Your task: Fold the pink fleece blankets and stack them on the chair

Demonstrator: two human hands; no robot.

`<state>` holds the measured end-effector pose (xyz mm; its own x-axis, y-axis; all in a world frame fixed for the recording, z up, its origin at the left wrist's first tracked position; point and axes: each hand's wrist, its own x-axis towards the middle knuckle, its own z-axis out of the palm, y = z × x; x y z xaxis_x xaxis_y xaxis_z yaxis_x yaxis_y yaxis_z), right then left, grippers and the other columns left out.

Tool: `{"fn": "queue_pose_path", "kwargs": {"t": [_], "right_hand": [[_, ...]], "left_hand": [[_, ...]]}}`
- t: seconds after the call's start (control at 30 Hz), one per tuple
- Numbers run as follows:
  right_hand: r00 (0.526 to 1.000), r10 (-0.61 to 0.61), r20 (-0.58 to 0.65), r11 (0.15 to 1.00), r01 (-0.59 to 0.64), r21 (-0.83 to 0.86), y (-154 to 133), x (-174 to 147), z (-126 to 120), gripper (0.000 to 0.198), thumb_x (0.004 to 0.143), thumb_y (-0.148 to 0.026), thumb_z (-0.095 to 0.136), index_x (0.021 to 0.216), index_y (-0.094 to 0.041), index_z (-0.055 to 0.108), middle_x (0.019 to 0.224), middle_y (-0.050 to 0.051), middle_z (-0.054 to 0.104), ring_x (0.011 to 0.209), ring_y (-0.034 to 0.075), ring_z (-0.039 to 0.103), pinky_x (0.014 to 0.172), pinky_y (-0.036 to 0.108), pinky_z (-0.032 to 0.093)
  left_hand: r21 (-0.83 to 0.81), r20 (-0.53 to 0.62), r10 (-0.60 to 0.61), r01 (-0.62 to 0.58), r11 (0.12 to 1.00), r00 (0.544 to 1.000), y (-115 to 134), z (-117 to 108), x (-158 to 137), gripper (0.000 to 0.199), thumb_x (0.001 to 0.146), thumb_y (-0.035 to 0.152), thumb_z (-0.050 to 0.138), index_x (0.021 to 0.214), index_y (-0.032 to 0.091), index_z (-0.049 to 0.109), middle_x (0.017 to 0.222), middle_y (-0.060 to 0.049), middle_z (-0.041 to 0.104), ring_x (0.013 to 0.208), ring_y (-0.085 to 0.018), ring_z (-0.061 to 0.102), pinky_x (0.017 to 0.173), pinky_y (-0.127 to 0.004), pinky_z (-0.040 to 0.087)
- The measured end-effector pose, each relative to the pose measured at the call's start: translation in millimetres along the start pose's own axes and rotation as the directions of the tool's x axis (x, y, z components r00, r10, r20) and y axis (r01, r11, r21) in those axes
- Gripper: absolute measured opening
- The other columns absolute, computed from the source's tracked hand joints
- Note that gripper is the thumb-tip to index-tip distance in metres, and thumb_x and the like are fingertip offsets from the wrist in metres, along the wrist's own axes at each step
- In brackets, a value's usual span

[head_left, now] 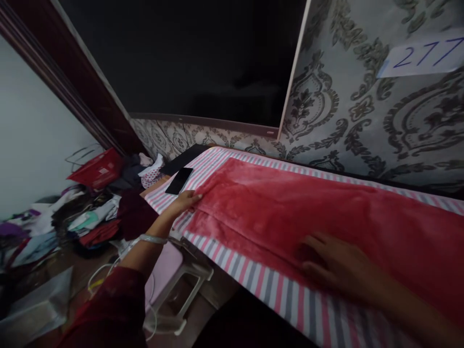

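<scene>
A long piece of red plush fabric (275,198) lies spread over a table cover (246,270) with pink, grey and white stripes. A fold or seam runs lengthwise near its front edge. At the fabric's left end, my left hand (185,200) pinches the edge between thumb and fingers. My right hand (331,258), slightly blurred, rests on the fabric near that fold, its fingers apart and holding nothing. Just beyond my left hand, a black phone (179,181) lies on the striped cover.
Below the table's front edge stands a pink and white plastic stool (168,266). Piled clothes (90,217) and a red basket (99,169) occupy the floor at left. A large television (195,58) hangs behind the table, beside a paper marked 277 (422,55).
</scene>
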<state>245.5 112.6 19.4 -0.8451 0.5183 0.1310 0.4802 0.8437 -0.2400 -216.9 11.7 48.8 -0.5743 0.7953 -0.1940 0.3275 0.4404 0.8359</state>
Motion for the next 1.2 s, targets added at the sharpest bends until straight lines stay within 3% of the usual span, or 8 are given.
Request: {"fn": "queue_pose_path", "kwargs": {"t": [0.2, 0.37, 0.47, 0.7, 0.8, 0.9, 1.07, 1.2], "right_hand": [[0.994, 0.006, -0.109, 0.995, -0.017, -0.1, 0.9, -31.7, 33.6, 0.039, 0.095, -0.026, 0.041, 0.124, -0.026, 0.068, 0.112, 0.011, 0.072, 0.1, 0.027, 0.07, 0.079, 0.039, 0.06], [0.95, 0.106, -0.292, 0.985, -0.14, -0.1, 9.5, -31.3, 7.8, 0.041, 0.091, -0.02, 0.038, 0.119, -0.022, 0.068, 0.112, 0.012, 0.071, 0.097, 0.028, 0.07, 0.082, 0.043, 0.06], [0.926, 0.086, -0.369, 0.988, -0.128, -0.091, 13.7, -42.8, -2.2, 0.04, 0.091, -0.023, 0.039, 0.118, -0.021, 0.069, 0.111, 0.013, 0.07, 0.099, 0.029, 0.068, 0.087, 0.045, 0.058], [0.986, 0.058, -0.156, 0.988, -0.08, -0.133, 19.9, -64.0, 28.0, 0.039, 0.088, -0.023, 0.043, 0.113, -0.025, 0.073, 0.111, 0.009, 0.073, 0.099, 0.028, 0.069, 0.08, 0.043, 0.058], [0.988, 0.064, -0.14, 0.986, -0.085, -0.146, 12.0, -63.8, 27.0, 0.037, 0.091, -0.041, 0.052, 0.117, -0.023, 0.071, 0.115, 0.012, 0.071, 0.099, 0.03, 0.068, 0.079, 0.045, 0.057], [0.991, 0.058, -0.118, 0.981, -0.078, -0.177, 3.9, -63.7, 21.0, 0.042, 0.089, -0.045, 0.056, 0.119, -0.02, 0.07, 0.115, 0.014, 0.071, 0.097, 0.032, 0.067, 0.076, 0.047, 0.056], [0.99, 0.015, -0.139, 0.974, -0.046, -0.223, 2.8, -67.3, 25.0, 0.045, 0.088, -0.038, 0.056, 0.129, -0.023, 0.066, 0.123, 0.014, 0.069, 0.101, 0.033, 0.066, 0.077, 0.046, 0.055], [0.988, 0.015, -0.152, 0.967, -0.053, -0.248, -4.6, -61.0, 21.7, 0.044, 0.086, -0.012, 0.043, 0.121, -0.022, 0.069, 0.105, 0.012, 0.071, 0.091, 0.026, 0.067, 0.073, 0.038, 0.054]], "left_hand": [[-0.173, 0.058, -0.048, 0.057, 0.983, 0.997, -10.0, -0.2, -31.5, 0.031, 0.08, 0.044, 0.073, 0.081, 0.02, 0.053, 0.06, 0.001, 0.06, 0.05, -0.014, 0.059, 0.05, -0.026, 0.051], [-0.164, 0.043, -0.055, 0.062, 0.985, 0.998, -0.2, -3.0, -34.1, 0.024, 0.074, 0.037, 0.071, 0.075, 0.018, 0.056, 0.062, -0.001, 0.061, 0.055, -0.015, 0.061, 0.054, -0.027, 0.053], [-0.081, 0.053, -0.044, 0.048, 0.996, 0.998, -3.9, -4.1, -42.8, 0.019, 0.07, 0.033, 0.068, 0.069, 0.017, 0.058, 0.059, 0.0, 0.059, 0.055, -0.016, 0.059, 0.054, -0.026, 0.05], [0.164, 0.024, 0.003, -0.007, 0.986, 1.0, -16.3, 10.0, -54.4, 0.014, 0.062, 0.022, 0.069, 0.057, 0.019, 0.057, 0.054, 0.004, 0.051, 0.06, -0.014, 0.052, 0.054, -0.024, 0.033], [0.184, -0.026, 0.038, -0.033, 0.982, 0.999, -10.3, 15.0, -51.1, 0.02, 0.067, 0.034, 0.072, 0.061, 0.02, 0.06, 0.059, 0.002, 0.056, 0.065, -0.017, 0.054, 0.056, -0.025, 0.034], [0.164, -0.067, 0.064, -0.053, 0.985, 0.996, -5.7, 22.9, -47.5, 0.031, 0.072, 0.049, 0.071, 0.064, 0.02, 0.062, 0.061, 0.0, 0.057, 0.069, -0.019, 0.057, 0.058, -0.027, 0.037], [0.045, -0.085, 0.101, -0.097, 0.994, 0.991, -3.1, 35.5, -43.3, 0.029, 0.07, 0.045, 0.073, 0.077, 0.018, 0.065, 0.066, 0.0, 0.062, 0.069, -0.019, 0.06, 0.064, -0.027, 0.045], [-0.008, -0.135, 0.145, -0.148, 0.989, 0.98, 14.4, 9.6, -37.8, 0.033, 0.068, 0.046, 0.074, 0.075, 0.018, 0.059, 0.065, 0.002, 0.058, 0.061, -0.014, 0.054, 0.059, -0.026, 0.043]]}}
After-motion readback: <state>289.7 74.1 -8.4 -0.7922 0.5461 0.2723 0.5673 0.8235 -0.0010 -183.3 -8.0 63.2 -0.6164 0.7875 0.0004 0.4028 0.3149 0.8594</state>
